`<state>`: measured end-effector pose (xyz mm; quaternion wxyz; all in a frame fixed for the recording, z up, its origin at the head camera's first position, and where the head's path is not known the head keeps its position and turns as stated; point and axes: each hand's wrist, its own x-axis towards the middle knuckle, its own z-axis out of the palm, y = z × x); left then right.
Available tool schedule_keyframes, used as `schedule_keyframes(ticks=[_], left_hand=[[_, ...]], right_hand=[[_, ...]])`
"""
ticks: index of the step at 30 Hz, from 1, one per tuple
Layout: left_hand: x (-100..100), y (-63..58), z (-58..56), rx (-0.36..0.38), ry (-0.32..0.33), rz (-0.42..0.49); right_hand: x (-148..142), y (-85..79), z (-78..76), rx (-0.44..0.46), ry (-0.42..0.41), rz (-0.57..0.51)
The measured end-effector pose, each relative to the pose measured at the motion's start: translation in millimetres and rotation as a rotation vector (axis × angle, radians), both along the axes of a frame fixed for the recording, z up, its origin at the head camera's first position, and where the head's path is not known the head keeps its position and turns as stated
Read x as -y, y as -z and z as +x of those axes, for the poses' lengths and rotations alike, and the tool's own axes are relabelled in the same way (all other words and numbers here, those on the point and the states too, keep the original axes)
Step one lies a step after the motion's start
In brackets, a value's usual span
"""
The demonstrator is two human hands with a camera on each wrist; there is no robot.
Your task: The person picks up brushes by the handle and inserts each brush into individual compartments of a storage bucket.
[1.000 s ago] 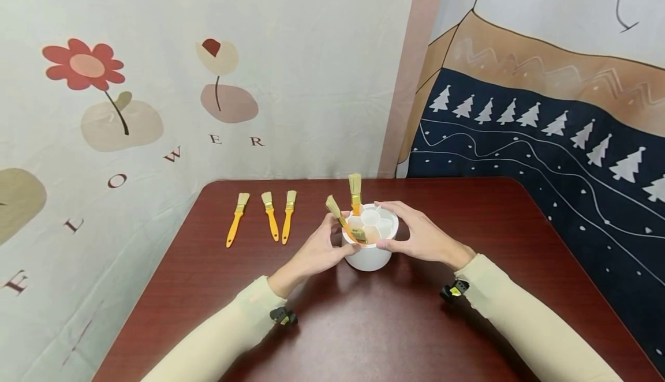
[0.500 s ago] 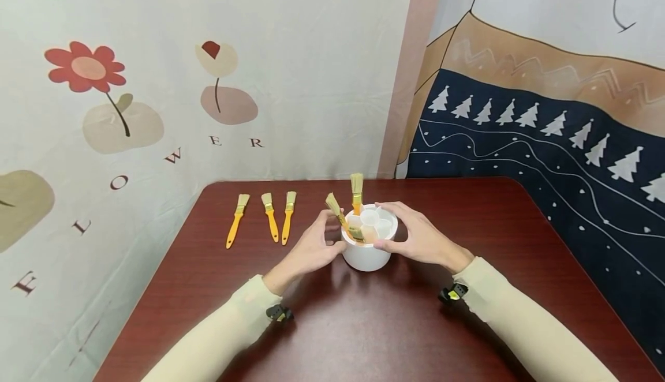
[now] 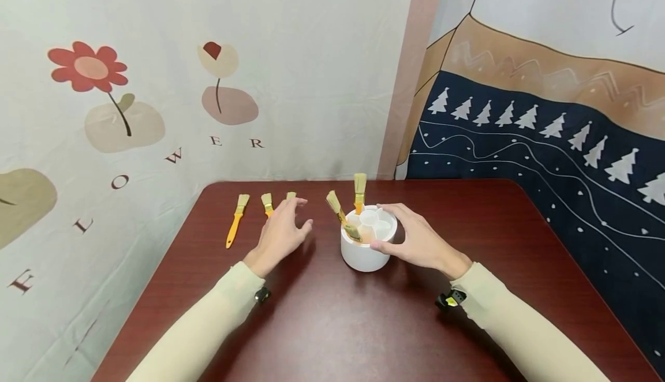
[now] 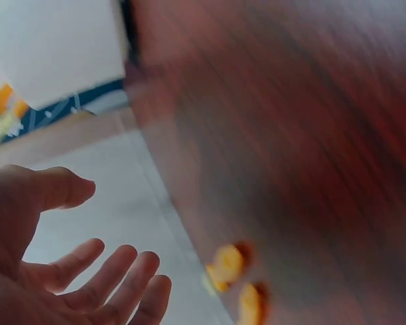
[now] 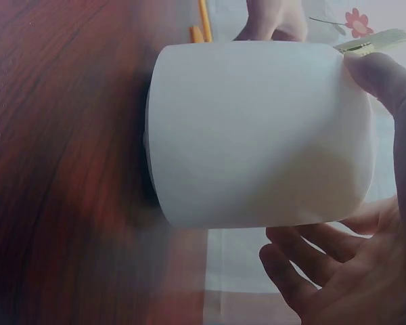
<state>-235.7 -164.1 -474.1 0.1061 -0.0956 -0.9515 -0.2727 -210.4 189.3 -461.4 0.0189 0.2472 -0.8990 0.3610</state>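
Observation:
My right hand (image 3: 423,242) holds a round white brush-washing pot (image 3: 365,257) by its right side, thumb at the front rim and fingers behind. Flower-shaped wells fill the pot's top. Inside it, one yellow-handled paintbrush (image 3: 359,188) stands upright at the back and another (image 3: 335,205) leans left. A third brush's bristles (image 3: 352,232) show at the front left rim. My left hand (image 3: 280,233) is apart from the pot, fingers spread and holding nothing, over two paintbrushes on the table. It partly covers the middle brush (image 3: 267,199) and most of the right one (image 3: 291,195).
Another yellow-handled paintbrush (image 3: 237,221) lies at the far left of the dark red wooden table (image 3: 332,324). Behind the table's back edge hang a flower-printed curtain (image 3: 312,70) and a navy cloth with white trees (image 3: 499,139).
My left hand has let go of the pot's left side and moved left over the brushes on the table. The right hand stays on the pot, which has shifted slightly left.

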Motion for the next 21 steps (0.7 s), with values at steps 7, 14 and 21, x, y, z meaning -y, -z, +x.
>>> schedule_keyframes(ticks=[7, 14, 21], left_hand=[[21, 7.5, -19.3, 0.032, -0.087, -0.095], [34, 9.3, -37.0, 0.072, -0.119, -0.114], [37, 10.2, -57.9, 0.158, -0.163, -0.15]], right_hand=[[4, 1.2, 2.9, -0.009, 0.032, 0.003], [7, 2.7, 4.2, -0.004, 0.067, -0.012], [12, 0.7, 6.4, 0.002, 0.1, -0.018]])
